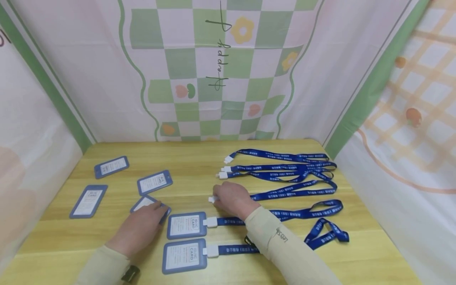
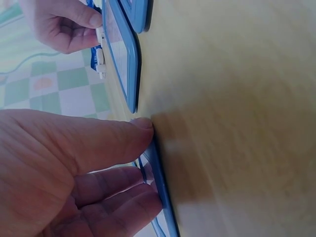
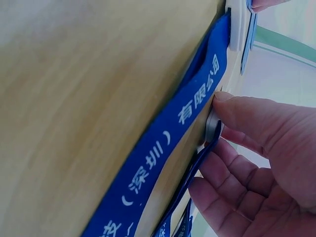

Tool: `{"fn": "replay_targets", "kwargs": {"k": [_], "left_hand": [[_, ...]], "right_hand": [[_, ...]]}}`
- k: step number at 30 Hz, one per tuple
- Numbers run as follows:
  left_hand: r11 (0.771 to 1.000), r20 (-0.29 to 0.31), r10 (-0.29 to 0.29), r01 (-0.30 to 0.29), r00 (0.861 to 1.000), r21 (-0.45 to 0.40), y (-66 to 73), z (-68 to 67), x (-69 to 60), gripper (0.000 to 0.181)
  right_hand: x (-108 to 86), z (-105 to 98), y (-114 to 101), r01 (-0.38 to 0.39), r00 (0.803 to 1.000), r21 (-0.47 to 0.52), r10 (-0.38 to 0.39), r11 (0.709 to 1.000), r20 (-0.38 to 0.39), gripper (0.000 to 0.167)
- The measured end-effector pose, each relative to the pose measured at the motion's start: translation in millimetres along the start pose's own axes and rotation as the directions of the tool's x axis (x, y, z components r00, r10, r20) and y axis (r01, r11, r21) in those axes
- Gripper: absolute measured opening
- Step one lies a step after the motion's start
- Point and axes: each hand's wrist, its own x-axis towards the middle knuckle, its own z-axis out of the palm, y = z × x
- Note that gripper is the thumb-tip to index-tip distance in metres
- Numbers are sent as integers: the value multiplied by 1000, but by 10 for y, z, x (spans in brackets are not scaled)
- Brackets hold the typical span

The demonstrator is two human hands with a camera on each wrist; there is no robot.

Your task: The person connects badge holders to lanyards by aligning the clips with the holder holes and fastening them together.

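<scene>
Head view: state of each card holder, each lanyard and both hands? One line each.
Left hand, gripping a card holder
That card holder, partly covered, no lanyard seen on it
Right hand, pinching the white clip of a lanyard
That lanyard, no card holder on it
Two front card holders, face up, attached to lanyards
Their lanyards, attached
Three other card holders, flat, unattached
Three other lanyards, unattached

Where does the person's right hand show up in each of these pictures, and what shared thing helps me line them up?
Head: right hand, just right of centre, in the lower half.
Left wrist: right hand, in the top left corner.
Right wrist: right hand, large, at the lower right.
Shared landmark: the white clip pinched in its fingers.
</scene>
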Motion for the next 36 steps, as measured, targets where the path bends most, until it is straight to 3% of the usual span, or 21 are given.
{"fn": "replay_targets", "kwargs": {"k": [10, 36], "left_hand": [[999, 48, -39, 41, 998, -33, 17, 14, 30, 34], [1000, 100, -20, 20, 995, 0, 57, -22, 92, 37]], "right_hand": [[4, -12, -6, 4, 1000, -7, -4, 1000, 8, 17], [6, 3, 12, 2, 1000, 13, -3, 1000, 10, 18]]}}
